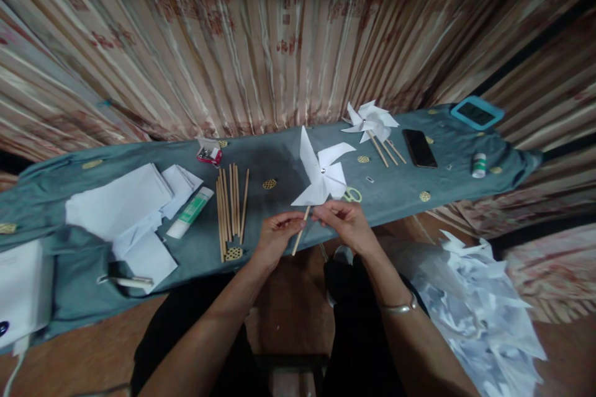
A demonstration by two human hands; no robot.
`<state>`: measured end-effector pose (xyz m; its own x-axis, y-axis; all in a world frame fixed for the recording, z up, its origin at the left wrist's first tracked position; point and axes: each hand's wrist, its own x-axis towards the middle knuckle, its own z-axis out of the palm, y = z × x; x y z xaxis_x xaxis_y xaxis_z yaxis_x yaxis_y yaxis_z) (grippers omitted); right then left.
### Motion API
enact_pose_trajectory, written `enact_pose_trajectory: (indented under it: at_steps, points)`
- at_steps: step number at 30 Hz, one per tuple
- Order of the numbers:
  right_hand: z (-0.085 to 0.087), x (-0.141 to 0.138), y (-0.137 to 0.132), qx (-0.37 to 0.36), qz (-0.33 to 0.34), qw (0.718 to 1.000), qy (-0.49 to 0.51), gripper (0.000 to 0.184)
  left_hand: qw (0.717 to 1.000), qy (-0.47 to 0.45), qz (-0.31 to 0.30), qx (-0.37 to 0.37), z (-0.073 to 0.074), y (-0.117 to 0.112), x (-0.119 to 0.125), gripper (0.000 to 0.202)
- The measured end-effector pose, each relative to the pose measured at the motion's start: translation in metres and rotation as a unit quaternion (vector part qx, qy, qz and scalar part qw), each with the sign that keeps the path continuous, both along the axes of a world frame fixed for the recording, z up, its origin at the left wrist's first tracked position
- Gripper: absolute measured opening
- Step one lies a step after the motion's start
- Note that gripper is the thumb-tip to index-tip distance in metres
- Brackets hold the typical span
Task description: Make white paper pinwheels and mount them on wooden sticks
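White paper blades, folded and joined at a shiny pin (323, 171), make up the pinwheel (333, 180), which is held up over the near edge of the desk (288, 158). The left hand (278, 234) pinches its wooden stick (298, 243) just below the blades; the right hand (347, 221) has thumb and finger drawn close together beside the stick, though whether they grip it I cannot tell. The step in hand looks like steadying or adjusting the joined stick and blades. The next move calls for a firm hold on the stick and a light touch on the paper, so nothing creases. Yellow-handled scissors (354, 195) lie just beyond the right hand; loose sticks (231, 198) lie left of the pinwheel.
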<state>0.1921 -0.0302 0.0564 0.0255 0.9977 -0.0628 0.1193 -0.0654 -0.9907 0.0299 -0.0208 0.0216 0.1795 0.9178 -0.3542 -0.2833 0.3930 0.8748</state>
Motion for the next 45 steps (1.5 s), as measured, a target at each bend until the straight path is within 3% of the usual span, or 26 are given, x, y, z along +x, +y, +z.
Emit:
enact_pose_trajectory:
  at_steps: [3,5,8,10,12,16,19,32,45]
  points:
    - [0.009,0.012,-0.007,0.008,0.030,0.999,0.018,0.035,1.000,-0.006,0.004,-0.016,-0.002,0.002,0.000,0.025]
    - [0.012,0.024,-0.008,0.028,0.006,0.996,0.083,0.035,0.999,-0.011,0.012,-0.029,-0.004,0.002,-0.001,0.026]
    - [0.011,0.044,-0.003,0.079,-0.130,0.976,0.156,0.027,0.999,-0.016,0.004,-0.040,-0.004,0.002,-0.001,0.027]
    - [0.007,0.054,0.002,0.095,-0.218,0.961,0.144,0.020,0.999,-0.019,-0.014,-0.046,-0.003,0.000,0.000,0.028]
    - [0.003,0.059,0.007,0.096,-0.261,0.952,0.125,0.022,0.998,-0.022,-0.034,-0.053,-0.002,-0.001,0.000,0.028]
    - [-0.001,0.056,0.012,0.028,-0.205,0.966,0.156,0.032,0.996,-0.023,-0.065,-0.057,-0.002,-0.003,0.001,0.027]
    - [0.000,0.049,0.012,-0.006,-0.170,0.969,0.180,0.030,0.996,-0.023,-0.062,-0.058,-0.002,-0.004,0.002,0.027]
    - [0.003,0.034,0.011,-0.057,-0.132,0.960,0.242,0.030,0.998,-0.013,-0.044,-0.035,-0.001,-0.003,0.002,0.027]
    - [0.004,0.027,0.014,-0.078,-0.161,0.947,0.266,0.029,0.999,-0.004,-0.033,-0.028,0.001,-0.004,0.005,0.023]
